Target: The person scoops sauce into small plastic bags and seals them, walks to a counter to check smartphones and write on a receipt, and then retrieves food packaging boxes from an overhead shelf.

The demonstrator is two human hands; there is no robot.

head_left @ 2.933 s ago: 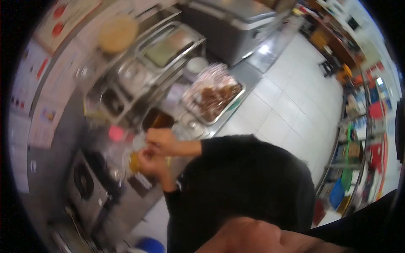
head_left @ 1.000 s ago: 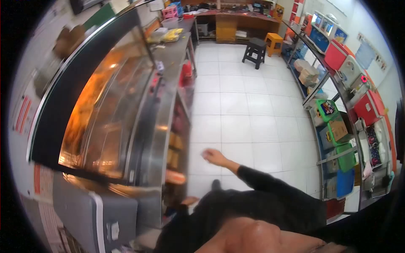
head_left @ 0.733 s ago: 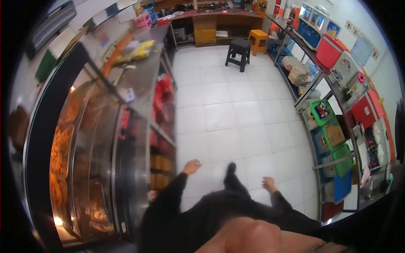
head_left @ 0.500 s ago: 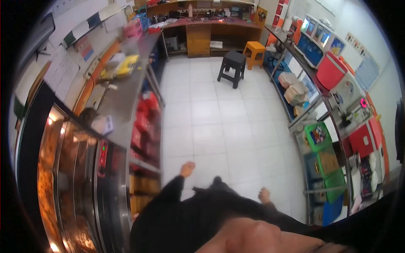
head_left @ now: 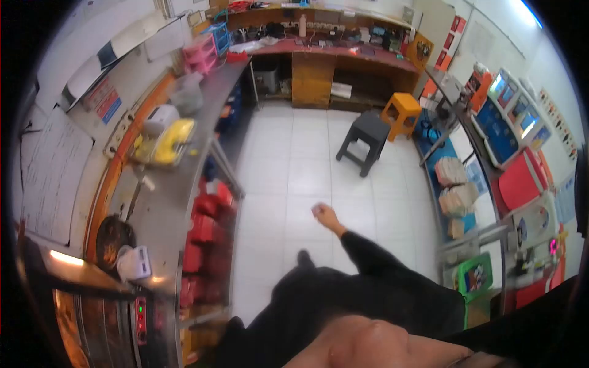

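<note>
My right hand point(head_left: 326, 217) is out in front of me above the white tiled floor point(head_left: 307, 184), its fingers curled inward. Whether it holds anything small cannot be made out. It touches no furniture; the black stool point(head_left: 364, 141) stands beyond it. A small skin-coloured patch beside my dark left sleeve, low by the left counter, may be my left hand point(head_left: 192, 356); its fingers cannot be made out. On that steel counter point(head_left: 165, 211) are a white scale point(head_left: 142, 262), a dark pan point(head_left: 115, 240) and a yellow packet point(head_left: 174, 141).
An orange stool point(head_left: 401, 115) stands behind the black one. At the far end is a wooden desk point(head_left: 313, 80). Shelving with a green-lidded box point(head_left: 475, 276) and a red cooler point(head_left: 521, 180) lines the right. A lit glass cabinet point(head_left: 92, 325) is at lower left.
The view has moved from the food trays, past the glass cabinet, toward the stools and desk. My hands have come apart; my right hand has swung forward and my left has dropped back.
</note>
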